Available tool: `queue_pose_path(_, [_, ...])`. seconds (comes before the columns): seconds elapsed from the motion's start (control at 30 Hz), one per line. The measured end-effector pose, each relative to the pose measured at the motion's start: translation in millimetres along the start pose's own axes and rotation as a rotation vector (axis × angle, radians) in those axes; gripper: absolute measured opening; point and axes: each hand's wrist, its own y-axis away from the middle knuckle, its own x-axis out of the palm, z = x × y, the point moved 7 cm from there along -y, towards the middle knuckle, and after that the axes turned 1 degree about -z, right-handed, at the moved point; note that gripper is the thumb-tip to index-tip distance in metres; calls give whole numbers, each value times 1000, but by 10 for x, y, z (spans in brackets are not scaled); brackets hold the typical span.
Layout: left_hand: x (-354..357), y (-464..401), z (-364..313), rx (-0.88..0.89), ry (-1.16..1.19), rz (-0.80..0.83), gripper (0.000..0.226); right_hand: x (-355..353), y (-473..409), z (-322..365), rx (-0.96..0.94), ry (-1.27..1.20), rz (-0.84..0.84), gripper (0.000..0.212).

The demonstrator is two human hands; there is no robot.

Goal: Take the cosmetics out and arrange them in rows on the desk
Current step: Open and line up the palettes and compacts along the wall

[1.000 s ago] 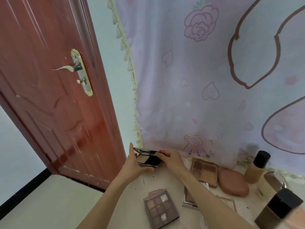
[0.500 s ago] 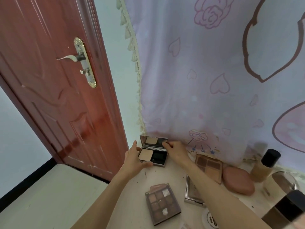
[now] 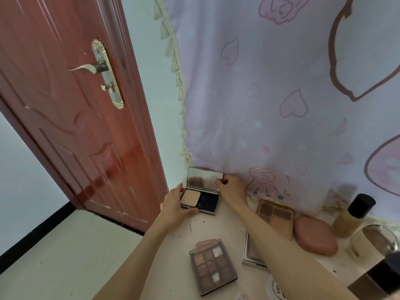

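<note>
Compact [image 3: 202, 194] open at desk's [image 3: 179, 245] far left, beige powder, upright mirror | my left hand [image 3: 176, 205] grips base | right hand [image 3: 232, 188] pinches lid

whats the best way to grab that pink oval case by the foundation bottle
Take the pink oval case across its narrow width, thumb on one long edge and fingers on the other, coming down from above. It lies flat on the desk with a low rounded top, so there is little side wall to catch. The four-pan palette and foundation bottle sit close, so a top approach probably avoids them.
</note>
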Motion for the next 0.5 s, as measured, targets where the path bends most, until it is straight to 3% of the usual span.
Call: queue_pose_path(0.5, [38, -57, 53, -92, -80, -6, 67, -21, 1, -17, 25, -52, -14, 24])
